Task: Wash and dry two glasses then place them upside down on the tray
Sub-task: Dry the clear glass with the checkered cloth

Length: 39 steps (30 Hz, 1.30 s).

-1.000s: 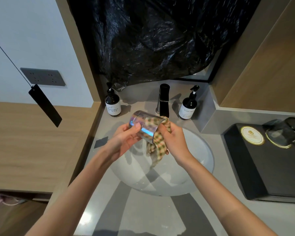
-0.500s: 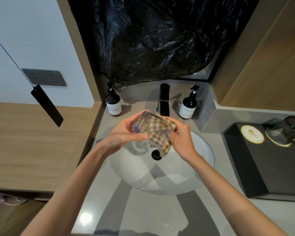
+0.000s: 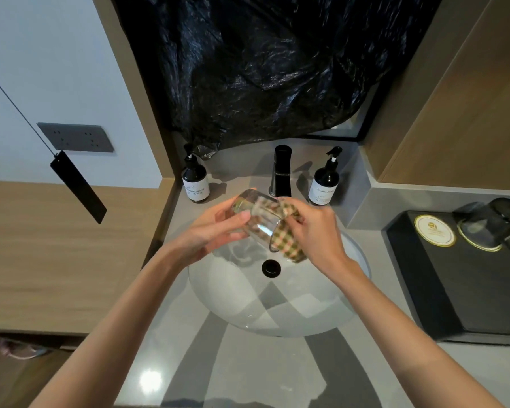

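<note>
Hanging on the wall ahead was a crinkled black plastic sheet (image 3: 262, 69), the biggest thing in my sight. Below it ran the grey counter (image 3: 277, 375) with the round white basin (image 3: 277, 307) set in it. To my right lay the black tray (image 3: 468, 290), where a dark glass (image 3: 492, 225) stood upside down at the far end, beside a gold-rimmed coaster (image 3: 435, 230). My left hand (image 3: 209, 234) gripped the clear glass (image 3: 256, 219) near its base, thumb and fingers curled round it, tilted on its side above the basin. My right hand (image 3: 318, 231) pinched the checked cloth (image 3: 286, 241), partly tucked into the glass's mouth. Hands and glass hid the foot of the black tap (image 3: 282, 169). The left pump bottle (image 3: 195, 181) and right pump bottle (image 3: 326, 184) flanked it. The black drain (image 3: 271, 267) showed just below the cloth.
</note>
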Tool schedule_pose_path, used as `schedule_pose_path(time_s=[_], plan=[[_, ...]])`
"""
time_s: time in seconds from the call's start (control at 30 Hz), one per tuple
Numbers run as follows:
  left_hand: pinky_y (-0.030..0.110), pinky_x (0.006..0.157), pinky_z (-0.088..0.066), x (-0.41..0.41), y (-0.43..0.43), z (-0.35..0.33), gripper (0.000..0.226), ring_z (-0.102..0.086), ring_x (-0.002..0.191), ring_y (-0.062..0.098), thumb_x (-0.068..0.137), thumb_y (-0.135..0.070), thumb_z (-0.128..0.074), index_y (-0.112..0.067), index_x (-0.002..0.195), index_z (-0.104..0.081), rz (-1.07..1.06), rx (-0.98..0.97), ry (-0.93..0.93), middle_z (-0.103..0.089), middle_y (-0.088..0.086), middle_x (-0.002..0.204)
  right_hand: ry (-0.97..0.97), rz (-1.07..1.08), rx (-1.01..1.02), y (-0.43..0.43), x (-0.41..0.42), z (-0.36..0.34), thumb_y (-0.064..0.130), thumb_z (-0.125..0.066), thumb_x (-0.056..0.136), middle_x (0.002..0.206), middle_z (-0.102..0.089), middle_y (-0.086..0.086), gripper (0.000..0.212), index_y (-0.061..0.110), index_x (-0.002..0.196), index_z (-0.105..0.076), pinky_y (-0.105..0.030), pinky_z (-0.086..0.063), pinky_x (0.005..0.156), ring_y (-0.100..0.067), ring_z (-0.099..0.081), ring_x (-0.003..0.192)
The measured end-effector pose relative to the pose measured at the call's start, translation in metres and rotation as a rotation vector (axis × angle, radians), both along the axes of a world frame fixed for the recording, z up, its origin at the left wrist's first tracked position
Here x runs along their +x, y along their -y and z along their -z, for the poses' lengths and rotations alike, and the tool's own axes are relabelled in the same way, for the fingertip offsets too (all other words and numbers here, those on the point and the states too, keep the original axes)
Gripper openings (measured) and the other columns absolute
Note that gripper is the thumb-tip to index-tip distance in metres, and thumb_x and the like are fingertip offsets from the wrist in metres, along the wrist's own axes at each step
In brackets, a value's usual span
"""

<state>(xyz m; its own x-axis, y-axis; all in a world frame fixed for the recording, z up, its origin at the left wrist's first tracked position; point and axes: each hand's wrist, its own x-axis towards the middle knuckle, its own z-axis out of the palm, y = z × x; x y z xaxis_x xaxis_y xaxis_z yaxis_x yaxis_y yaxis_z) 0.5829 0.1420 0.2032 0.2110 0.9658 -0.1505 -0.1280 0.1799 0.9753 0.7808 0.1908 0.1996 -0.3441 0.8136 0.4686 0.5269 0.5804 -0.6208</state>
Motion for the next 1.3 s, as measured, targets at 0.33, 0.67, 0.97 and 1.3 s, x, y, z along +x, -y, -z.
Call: schedule_pose_path(time_s=[0.33, 0.67, 0.97, 1.3], plan=[[0.031, 0.083, -0.057, 0.019, -0.007, 0.002, 0.041, -0.067, 0.094, 0.018, 0.075, -0.015, -0.074, -0.017, 0.115, -0.062, -0.234, -0.038, 0.197, -0.07, 0.005, 0.102, -0.111, -0.075, -0.13, -0.005, 0.0, -0.01, -0.008, -0.06, 0.077, 0.085, -0.073, 0.005, 0.044, 0.018, 0.11, -0.072, -0.014, -0.048, 0.066, 0.001, -0.062, 0.071], [0.028, 0.091, -0.053, 0.01, -0.005, 0.011, 0.039, -0.062, 0.108, 0.021, 0.081, -0.022, -0.072, -0.015, 0.118, -0.06, -0.169, -0.039, 0.28, -0.068, 0.006, 0.112, -0.042, -0.032, -0.13, 0.001, -0.007, -0.01, 0.001, -0.064, 0.083, 0.069, -0.069, 0.003, 0.027, 0.014, 0.105, -0.074, -0.017, -0.044, 0.059, -0.001, -0.059, 0.058], [0.023, 0.088, -0.051, 0.022, -0.001, -0.018, 0.091, -0.062, 0.104, 0.007, 0.053, -0.049, -0.087, -0.022, 0.13, -0.048, -0.159, -0.042, -0.312, -0.063, -0.006, 0.114, 0.298, -0.159, 0.467, -0.002, -0.004, -0.019, 0.016, -0.039, 0.075, 0.08, -0.074, -0.008, 0.046, 0.008, 0.107, -0.071, -0.033, -0.05, 0.038, -0.028, -0.067, 0.056], [0.002, 0.062, -0.045, 0.03, 0.006, -0.028, 0.048, -0.062, 0.07, -0.013, 0.067, 0.001, -0.081, -0.031, 0.093, -0.056, -0.23, 0.169, -0.412, -0.063, -0.016, 0.089, 0.147, -0.061, 0.236, -0.006, -0.004, -0.013, 0.005, -0.059, 0.069, 0.089, -0.075, -0.007, 0.044, 0.017, 0.11, -0.072, -0.037, -0.057, 0.061, -0.029, -0.07, 0.072]])
